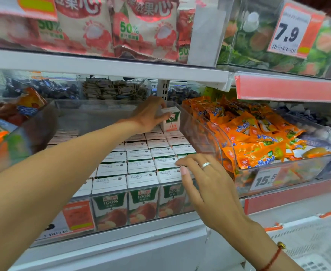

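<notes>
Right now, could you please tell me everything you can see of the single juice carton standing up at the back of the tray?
The juice carton is a white paperboard box with a green band reading 100% and orange-red print below. It stands upright at the back right corner of the clear tray, higher than the rows of cartons before it. The left hand grips its left side and top, thumb on its front.

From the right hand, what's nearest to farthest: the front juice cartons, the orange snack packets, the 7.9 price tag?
1. Front juice cartons: touching, under the right hand fingertips.
2. Orange snack packets: beside it, to the right and further back.
3. 7.9 price tag: high up, upper right.
</notes>
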Tool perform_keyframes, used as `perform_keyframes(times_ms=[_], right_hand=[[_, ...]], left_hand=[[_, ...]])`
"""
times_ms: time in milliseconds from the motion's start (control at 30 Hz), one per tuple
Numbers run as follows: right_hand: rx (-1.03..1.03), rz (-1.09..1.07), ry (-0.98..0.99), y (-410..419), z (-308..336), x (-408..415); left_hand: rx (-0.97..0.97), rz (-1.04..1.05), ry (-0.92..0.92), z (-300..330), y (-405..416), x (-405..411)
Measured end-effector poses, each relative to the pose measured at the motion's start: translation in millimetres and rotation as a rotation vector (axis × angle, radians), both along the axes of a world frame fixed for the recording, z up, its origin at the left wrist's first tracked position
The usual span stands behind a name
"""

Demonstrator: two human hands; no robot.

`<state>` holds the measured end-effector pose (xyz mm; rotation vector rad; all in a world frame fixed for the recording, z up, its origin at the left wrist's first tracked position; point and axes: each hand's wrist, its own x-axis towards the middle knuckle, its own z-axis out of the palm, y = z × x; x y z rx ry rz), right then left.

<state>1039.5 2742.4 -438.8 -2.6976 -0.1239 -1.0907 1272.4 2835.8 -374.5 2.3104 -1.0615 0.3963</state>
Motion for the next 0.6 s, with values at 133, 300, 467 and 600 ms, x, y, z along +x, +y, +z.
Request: perform_keyframes(times_ms=[133, 300, 467, 600], right_hand=[[-0.015, -0.004, 0.082, 2, 5, -3], [0.057, 0.007, 0.257, 1, 16, -8], [0.289, 0.035, 0.183, 24, 41, -26], [0.794, 0.179, 0.321, 59, 63, -43]], left_hand=[[-0.308, 0.122, 0.143, 12, 10, -20], [-0.923, 0.137, 0.775, 23, 45, -74], [-0.842, 0.057, 0.951, 19, 109, -158], [-0.688, 0.039, 0.939, 11, 143, -218]])
